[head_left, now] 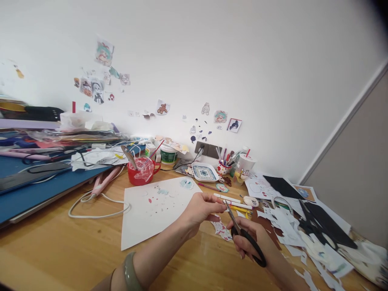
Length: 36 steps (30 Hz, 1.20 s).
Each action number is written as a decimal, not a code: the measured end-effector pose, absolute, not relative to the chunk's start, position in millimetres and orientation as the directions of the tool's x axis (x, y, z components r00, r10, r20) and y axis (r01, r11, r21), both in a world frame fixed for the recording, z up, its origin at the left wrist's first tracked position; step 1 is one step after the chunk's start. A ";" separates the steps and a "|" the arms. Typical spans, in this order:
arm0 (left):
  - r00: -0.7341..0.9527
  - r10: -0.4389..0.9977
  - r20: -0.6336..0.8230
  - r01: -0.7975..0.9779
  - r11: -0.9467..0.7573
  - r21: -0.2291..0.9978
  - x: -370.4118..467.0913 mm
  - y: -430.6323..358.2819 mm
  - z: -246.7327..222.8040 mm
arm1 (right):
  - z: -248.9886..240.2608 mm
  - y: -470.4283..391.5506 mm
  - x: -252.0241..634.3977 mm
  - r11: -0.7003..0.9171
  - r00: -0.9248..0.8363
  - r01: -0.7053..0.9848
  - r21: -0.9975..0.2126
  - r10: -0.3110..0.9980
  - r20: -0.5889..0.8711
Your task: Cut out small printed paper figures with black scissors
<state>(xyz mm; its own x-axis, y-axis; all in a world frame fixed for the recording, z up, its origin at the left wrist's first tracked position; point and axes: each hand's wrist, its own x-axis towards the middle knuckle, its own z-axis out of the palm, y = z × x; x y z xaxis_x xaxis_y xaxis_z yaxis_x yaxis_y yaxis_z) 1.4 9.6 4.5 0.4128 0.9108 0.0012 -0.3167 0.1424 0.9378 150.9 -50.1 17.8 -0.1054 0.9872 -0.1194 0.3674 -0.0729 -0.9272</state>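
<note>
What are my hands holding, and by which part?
The right hand holds the scissors by the black handles. Whether the left hand pinches anything is too small to tell.

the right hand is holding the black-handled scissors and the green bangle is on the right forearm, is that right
Not quite: the head view shows the green bangle on the left forearm, not the right. The right hand is indeed holding the black-handled scissors.

Bright, diffuse light; top-right corner dark, perhaps vignetting.
</note>
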 end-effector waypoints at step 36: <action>0.498 0.866 -0.046 -0.306 0.226 0.925 3.4 3.1 2.5 | 17.2 -56.0 150.2 0.052 -0.195 0.233 -0.971 0.981 0.006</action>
<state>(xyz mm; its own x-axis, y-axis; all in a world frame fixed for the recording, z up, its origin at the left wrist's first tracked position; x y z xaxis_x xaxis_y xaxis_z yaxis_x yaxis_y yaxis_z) 3.4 3.1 2.5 0.4981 0.8659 -0.0464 -0.3060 0.2256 0.9249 150.2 -56.0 17.2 -0.1945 0.9809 0.0061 0.2332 0.0523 -0.9710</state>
